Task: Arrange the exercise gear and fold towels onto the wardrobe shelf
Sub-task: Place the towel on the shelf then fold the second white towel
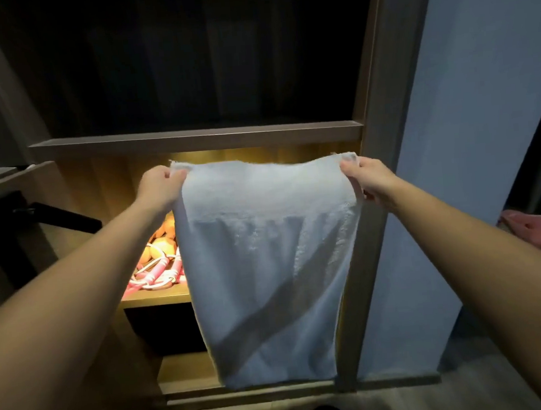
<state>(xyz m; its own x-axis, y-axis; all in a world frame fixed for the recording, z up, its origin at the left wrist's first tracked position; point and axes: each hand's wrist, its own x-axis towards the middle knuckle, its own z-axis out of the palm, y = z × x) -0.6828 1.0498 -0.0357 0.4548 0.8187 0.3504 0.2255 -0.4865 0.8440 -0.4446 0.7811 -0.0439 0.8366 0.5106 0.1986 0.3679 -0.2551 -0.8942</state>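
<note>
Your left hand (159, 185) and right hand (370, 177) each pinch a top corner of the white towel (266, 257), which hangs slack between and below them, in front of the lit wardrobe shelf (155, 300). It looks soft, light and floppy, so fold it corner to corner.

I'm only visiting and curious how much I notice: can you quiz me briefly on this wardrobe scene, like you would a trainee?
1. Which hands hold the white towel, and where?
2. What lies on the lit shelf left of the towel? A) books B) pink corded gear C) bottles
3. True or false: the towel already lies folded on the shelf.

Key:
1. Both: the left hand and right hand pinch its top corners.
2. B.
3. False; it hangs open in front of the wardrobe.
</note>
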